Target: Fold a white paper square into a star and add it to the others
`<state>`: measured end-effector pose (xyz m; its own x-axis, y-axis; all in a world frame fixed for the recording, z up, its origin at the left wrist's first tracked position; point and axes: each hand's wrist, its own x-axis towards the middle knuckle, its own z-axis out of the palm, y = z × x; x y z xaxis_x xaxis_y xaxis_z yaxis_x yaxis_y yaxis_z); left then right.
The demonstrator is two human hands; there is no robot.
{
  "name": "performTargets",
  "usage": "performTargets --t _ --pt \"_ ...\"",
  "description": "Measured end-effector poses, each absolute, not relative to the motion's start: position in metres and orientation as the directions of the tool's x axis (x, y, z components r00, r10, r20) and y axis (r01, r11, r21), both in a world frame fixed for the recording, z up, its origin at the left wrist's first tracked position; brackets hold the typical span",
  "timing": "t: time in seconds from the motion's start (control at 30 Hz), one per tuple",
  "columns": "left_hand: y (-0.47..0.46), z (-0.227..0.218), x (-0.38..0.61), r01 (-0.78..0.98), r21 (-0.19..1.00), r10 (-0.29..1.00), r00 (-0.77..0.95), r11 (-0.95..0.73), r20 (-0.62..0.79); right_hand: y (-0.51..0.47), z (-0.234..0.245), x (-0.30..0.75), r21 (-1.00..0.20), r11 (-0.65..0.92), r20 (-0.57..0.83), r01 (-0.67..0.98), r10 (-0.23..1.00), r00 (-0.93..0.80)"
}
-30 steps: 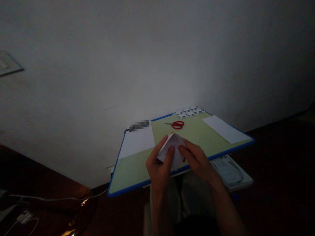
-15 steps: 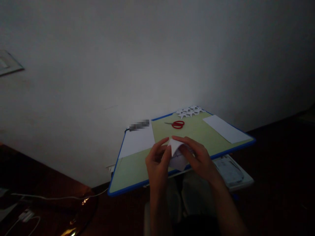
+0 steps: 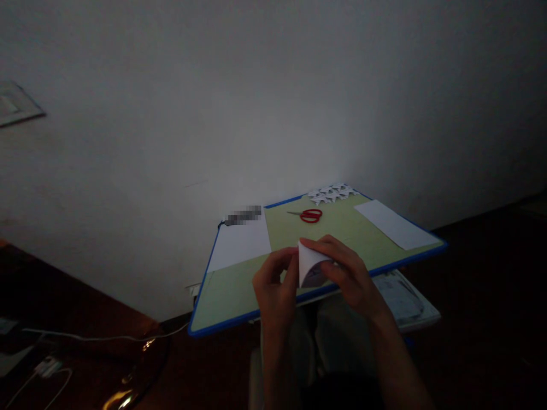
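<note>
A small piece of white paper (image 3: 310,263), bent over into a curve with a shaded inner side, is held up above the near edge of the table. My left hand (image 3: 277,276) pinches its left edge between thumb and fingertips. On the other side my right hand (image 3: 346,270) grips the paper, fingers over its top and thumb at the lower right. Beyond the hands lies a pair of red-handled scissors (image 3: 311,216), blades pointing left. Several folded white paper pieces (image 3: 332,194) are set out in rows at the table's far edge.
The green tabletop (image 3: 233,299) has a blue rim and stands against a grey wall (image 3: 273,102). White sheets lie at the left (image 3: 239,245) and the right (image 3: 395,225). Below the right edge is a pale tray-like surface (image 3: 404,299). A white cable (image 3: 106,338) runs at lower left.
The paper has turned in my hands: its lower flap, which hung down before, is now folded up into a curve. My right fingers have shifted along its upper right side.
</note>
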<state>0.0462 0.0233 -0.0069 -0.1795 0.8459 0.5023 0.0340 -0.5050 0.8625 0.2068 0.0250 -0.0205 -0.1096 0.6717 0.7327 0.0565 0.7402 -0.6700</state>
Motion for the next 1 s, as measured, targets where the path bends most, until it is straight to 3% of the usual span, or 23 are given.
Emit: performTargets --t 0.3,0.57,0.77,1.0 --pt "0.023 -0.013 0.045 0.096 0.839 0.835 -0.087 -0.535 0.543 0.028 -0.023 0.204 -0.724 0.686 0.69 0.069 0.721 0.062" --pt "0.021 -0.015 0.049 0.159 0.772 0.772 -0.079 -0.615 0.631 0.022 -0.011 0.2 -0.767 0.626 0.597 -0.137 0.776 0.204" --pt "0.021 -0.012 0.052 0.179 0.695 0.704 -0.024 -0.696 0.71 0.022 -0.013 0.202 -0.805 0.516 0.496 -0.291 0.856 0.145" --pt "0.021 -0.005 0.054 0.209 0.559 0.579 0.046 -0.802 0.814 0.022 -0.012 0.206 -0.814 0.522 0.499 -0.254 0.853 0.154"
